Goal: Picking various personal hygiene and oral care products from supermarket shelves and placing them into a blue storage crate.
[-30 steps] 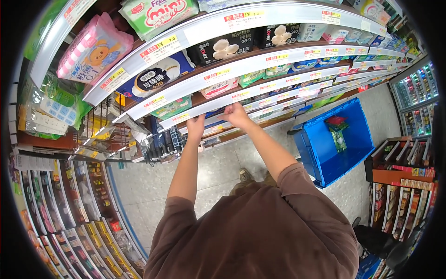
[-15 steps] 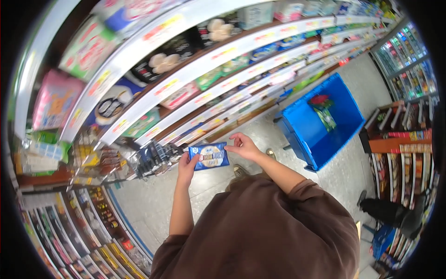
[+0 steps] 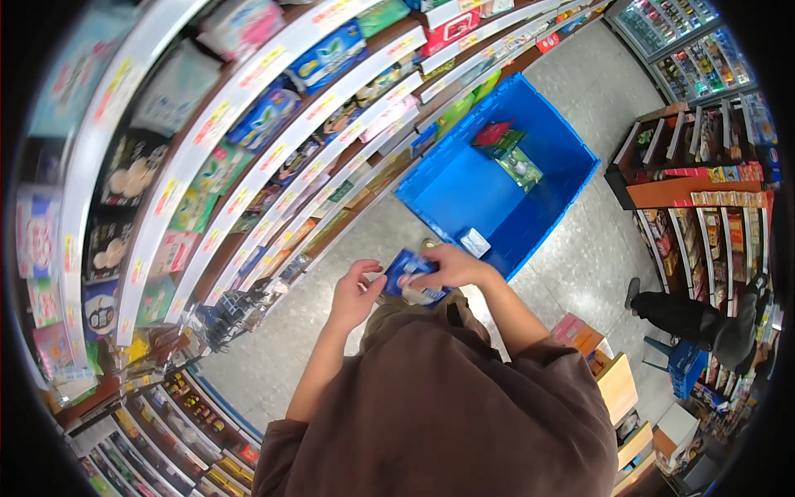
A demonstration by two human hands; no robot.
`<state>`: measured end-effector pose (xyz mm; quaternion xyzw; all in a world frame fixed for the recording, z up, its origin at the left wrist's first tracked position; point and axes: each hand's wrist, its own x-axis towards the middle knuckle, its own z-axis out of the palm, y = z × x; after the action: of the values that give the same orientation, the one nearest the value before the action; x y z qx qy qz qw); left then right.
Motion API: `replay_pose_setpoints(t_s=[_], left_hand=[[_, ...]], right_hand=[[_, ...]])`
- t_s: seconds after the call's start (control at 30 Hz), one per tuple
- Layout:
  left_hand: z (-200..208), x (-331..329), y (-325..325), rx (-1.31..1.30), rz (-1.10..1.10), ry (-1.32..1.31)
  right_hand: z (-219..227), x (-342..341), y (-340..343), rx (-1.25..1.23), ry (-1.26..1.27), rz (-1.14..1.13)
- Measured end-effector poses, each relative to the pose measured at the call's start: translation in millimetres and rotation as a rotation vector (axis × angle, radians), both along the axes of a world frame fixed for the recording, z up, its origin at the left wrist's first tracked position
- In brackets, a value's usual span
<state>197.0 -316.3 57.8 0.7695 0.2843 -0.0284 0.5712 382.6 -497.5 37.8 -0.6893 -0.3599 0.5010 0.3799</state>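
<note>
A blue soft packet with a pale round picture (image 3: 406,273) is in front of my body, tilted and slightly blurred. My right hand (image 3: 455,269) grips it from the right, thumb and fingers closed over its edge. Beside its left edge, my left hand (image 3: 356,296) has its fingers curled and apart; whether the thumb touches the packet I cannot tell. Just beyond my right hand stands a large blue crate (image 3: 480,199). Inside it lie a green packet (image 3: 520,168) and a dark red packet (image 3: 493,134). A small white piece (image 3: 474,242) shows at the crate's near side.
Shelves of packaged goods (image 3: 273,141) curve along the left and far side. More racks (image 3: 186,447) stand at lower left. On the right are a snack shelf (image 3: 704,186), drink coolers (image 3: 687,58) and a person in dark trousers (image 3: 679,311). Cartons (image 3: 617,381) stand near my right side.
I have turned toward the crate, which now appears closer. The packet has moved from my left hand's hold into my right hand's grip and is tilted; my left fingers have come off it.
</note>
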Motion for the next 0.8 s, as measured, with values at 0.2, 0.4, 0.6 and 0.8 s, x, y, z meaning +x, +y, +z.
replay_pose_setpoints(t_s=[0.2,0.4,0.6,0.8], left_hand=[[-20.9,-2.3,-32.2,0.244,-0.017,0.205],[-47.8,-68.5,-58.8,0.275,-0.068,0.602],[-51.9,-113.7,-92.0,0.191,0.005,0.784],[-51.6,-123.4,-111.2,0.076,0.096,0.911]], right_hand=[[-69.0,115.3,-93.7,-0.295,-0.375,-0.622],[-188.6,159.1,-111.4,-0.497,-0.525,-0.635],[-270.7,150.1,-106.6,-0.807,-0.533,-0.342],[-320.6,123.9,-91.9,-0.959,-0.536,-0.227]])
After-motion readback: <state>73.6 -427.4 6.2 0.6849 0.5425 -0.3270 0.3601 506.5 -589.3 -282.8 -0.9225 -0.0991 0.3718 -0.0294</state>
